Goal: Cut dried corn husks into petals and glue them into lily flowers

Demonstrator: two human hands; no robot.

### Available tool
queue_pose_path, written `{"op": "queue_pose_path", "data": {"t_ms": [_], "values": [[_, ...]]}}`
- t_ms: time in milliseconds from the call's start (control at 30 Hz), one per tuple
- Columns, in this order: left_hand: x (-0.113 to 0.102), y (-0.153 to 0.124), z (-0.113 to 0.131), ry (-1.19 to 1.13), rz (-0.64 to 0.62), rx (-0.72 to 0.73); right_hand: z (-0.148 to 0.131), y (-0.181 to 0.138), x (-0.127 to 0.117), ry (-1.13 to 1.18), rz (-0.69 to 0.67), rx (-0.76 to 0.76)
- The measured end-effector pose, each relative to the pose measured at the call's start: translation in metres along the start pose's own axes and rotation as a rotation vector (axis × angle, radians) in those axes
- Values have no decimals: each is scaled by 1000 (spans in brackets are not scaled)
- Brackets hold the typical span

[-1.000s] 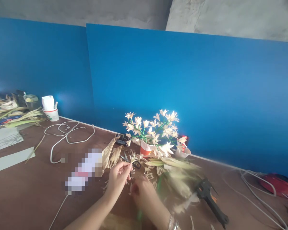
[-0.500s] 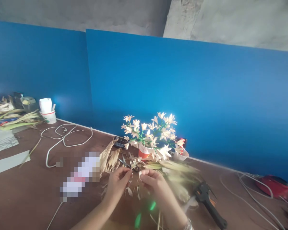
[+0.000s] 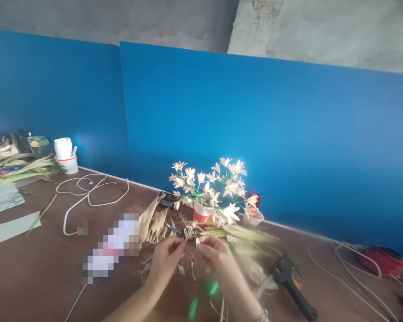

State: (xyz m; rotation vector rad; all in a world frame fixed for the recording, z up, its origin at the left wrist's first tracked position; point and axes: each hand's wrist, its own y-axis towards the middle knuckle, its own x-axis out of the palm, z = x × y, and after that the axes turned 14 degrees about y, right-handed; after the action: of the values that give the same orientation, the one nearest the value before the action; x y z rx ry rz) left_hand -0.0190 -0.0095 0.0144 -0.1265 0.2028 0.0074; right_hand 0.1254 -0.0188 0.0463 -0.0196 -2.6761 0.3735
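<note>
In the head view my left hand (image 3: pixel 168 257) pinches the base of a small pale flower (image 3: pixel 189 233), whose thin petals fan upward. Close by on its right, my right hand (image 3: pixel 215 255) holds a single cream petal (image 3: pixel 198 242) between thumb and fingertips. A narrow gap separates petal and flower. Behind the fingers lie scissors (image 3: pixel 172 227), partly hidden by the flower and scraps. Beyond them stands a paper cup (image 3: pixel 200 216) of pale flowers (image 3: pixel 230 188) on green stems. Loose petals (image 3: pixel 181 269) are scattered on the brown table (image 3: pixel 121 299) beneath my hands.
A black glue gun (image 3: pixel 290 281) lies to the right, near dried husks (image 3: pixel 251 259). White cables (image 3: pixel 87 192) loop across the left side, and a blurred-out pale object (image 3: pixel 112 248) lies left of my hands. A red object (image 3: pixel 383 260) sits far right, before the blue partition (image 3: pixel 272 134).
The flower in my left hand has tipped slightly to the right. The petal in my right hand has turned a little and sits slightly higher. Both grips stay the same.
</note>
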Motion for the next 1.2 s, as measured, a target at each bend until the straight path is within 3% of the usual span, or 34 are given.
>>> {"op": "queue_pose_path", "data": {"t_ms": [100,300,433,600,933,1200], "values": [[0,1,-2,31,1,9,2,0,1,-176,24,-97],[3,3,-11,99,-18,56,10,-3,-2,-784,76,-581],[3,5,-14,142,-29,73,13,-5,-2,-998,53,-742],[3,5,-16,208,-17,130,14,-7,1,-1153,14,-821],[3,-1,-10,337,-28,155,21,-4,1,-1221,54,-852],[3,-1,-15,456,28,255,23,-3,1,-1255,81,-877]]}}
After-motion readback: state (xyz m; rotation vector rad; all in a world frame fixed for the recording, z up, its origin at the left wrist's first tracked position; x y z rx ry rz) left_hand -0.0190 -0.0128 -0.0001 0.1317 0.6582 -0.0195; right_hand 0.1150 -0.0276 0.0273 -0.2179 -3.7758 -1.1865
